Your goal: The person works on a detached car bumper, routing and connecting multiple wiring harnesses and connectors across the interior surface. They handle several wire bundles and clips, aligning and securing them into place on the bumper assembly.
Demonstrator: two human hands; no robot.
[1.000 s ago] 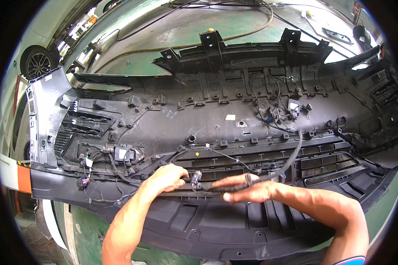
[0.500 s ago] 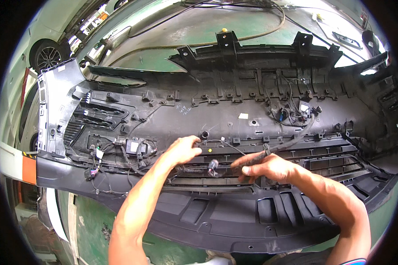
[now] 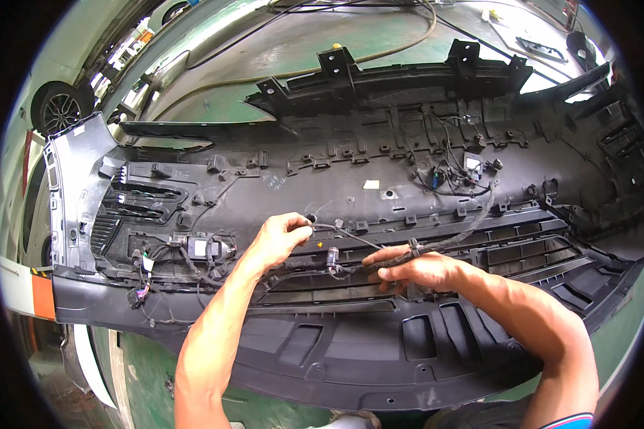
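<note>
The inside of a large black car bumper (image 3: 315, 187) lies in front of me, with a slatted grille along its near part. My left hand (image 3: 280, 237) is closed, thumb and index finger pinching at a small round black part (image 3: 310, 218) on a thin cable (image 3: 350, 234). My right hand (image 3: 418, 270) is closed around a black taped wiring harness (image 3: 465, 238) above the grille. Between the hands, a grey cylindrical connector (image 3: 333, 259) stands up from the harness. What lies under my left fingers is partly hidden.
Control boxes with wires sit on the bumper's left (image 3: 206, 249) and right (image 3: 474, 166). A hose (image 3: 379, 56) crosses the green floor beyond. A car with a dark wheel (image 3: 61, 107) stands at the far left. Another black part (image 3: 540, 48) lies far right.
The view has shifted, moving the bumper leftward in the picture. My left thumb and index finger have drawn together by the round black part. The grey connector now stands more upright; my right hand keeps the harness.
</note>
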